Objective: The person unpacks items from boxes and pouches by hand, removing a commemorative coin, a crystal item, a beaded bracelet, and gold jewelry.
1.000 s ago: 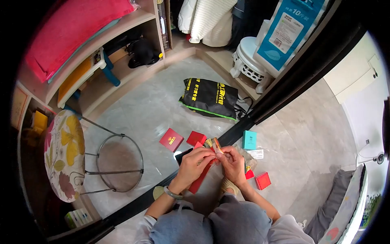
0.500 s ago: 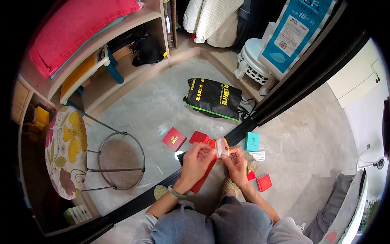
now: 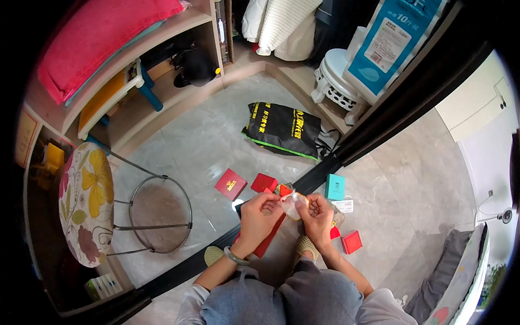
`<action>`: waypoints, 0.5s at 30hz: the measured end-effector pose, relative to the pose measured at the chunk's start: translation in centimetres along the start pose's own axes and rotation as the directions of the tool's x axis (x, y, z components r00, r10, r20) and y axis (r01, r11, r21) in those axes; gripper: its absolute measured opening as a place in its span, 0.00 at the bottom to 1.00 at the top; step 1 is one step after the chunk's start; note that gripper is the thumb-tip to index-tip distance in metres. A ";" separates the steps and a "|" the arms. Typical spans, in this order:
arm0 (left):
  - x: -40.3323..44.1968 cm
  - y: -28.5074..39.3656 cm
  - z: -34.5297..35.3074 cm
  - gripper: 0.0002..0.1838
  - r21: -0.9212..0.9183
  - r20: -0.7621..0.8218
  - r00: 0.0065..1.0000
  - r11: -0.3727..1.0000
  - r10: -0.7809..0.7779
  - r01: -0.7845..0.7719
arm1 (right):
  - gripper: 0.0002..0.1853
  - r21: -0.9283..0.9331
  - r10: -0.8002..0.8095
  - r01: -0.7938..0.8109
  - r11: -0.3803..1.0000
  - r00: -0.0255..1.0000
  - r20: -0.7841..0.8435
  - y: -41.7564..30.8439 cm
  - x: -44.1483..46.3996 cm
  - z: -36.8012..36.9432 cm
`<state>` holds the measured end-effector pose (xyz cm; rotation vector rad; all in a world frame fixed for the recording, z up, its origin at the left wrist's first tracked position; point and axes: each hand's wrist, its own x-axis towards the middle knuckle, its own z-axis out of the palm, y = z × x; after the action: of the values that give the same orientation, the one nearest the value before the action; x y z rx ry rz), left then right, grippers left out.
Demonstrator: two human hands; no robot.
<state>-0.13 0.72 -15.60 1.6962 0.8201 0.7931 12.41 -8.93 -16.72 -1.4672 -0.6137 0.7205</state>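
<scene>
My left hand and my right hand are close together above the floor. Between them is a small whitish, see-through pouch with an orange-yellow edge, pinched by both thumbs and fingers. Behind the left fingers lies a red box, and farther left a darker red box with a gold emblem. A long red box is partly covered by my left hand. To the right are a teal box, a white printed card and a small red box.
A black bag with yellow lettering lies ahead on the floor. A flower-patterned stool with metal legs is tipped over at left. A dark door track crosses the floor. A white stool stands at the back right.
The pouch has turned and now shows its whitish, see-through face more broadly. My left fingers have shifted slightly on its edge; both hands stay close together.
</scene>
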 end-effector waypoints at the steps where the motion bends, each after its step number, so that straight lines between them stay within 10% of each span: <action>1: 0.1 -0.4 0.1 0.08 -0.038 -0.032 0.997 0.997 -0.068 0.066 | 0.06 -0.028 -0.021 0.021 0.999 1.000 -0.006 -0.1 0.0 0.0; 9: 0.2 0.6 0.4 0.07 0.084 -0.077 0.996 0.995 0.051 -0.045 | 0.08 0.054 -0.075 0.078 0.995 0.996 -0.052 -1.1 0.1 1.0; 15: 0.4 1.5 0.3 0.09 0.074 0.054 0.985 0.983 0.163 -0.167 | 0.09 -0.235 -0.067 0.072 0.969 0.997 0.031 -2.3 0.2 1.3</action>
<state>0.50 0.59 -14.22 1.8642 0.6916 0.8380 11.65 -7.85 -14.44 -1.6488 -0.7863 0.6262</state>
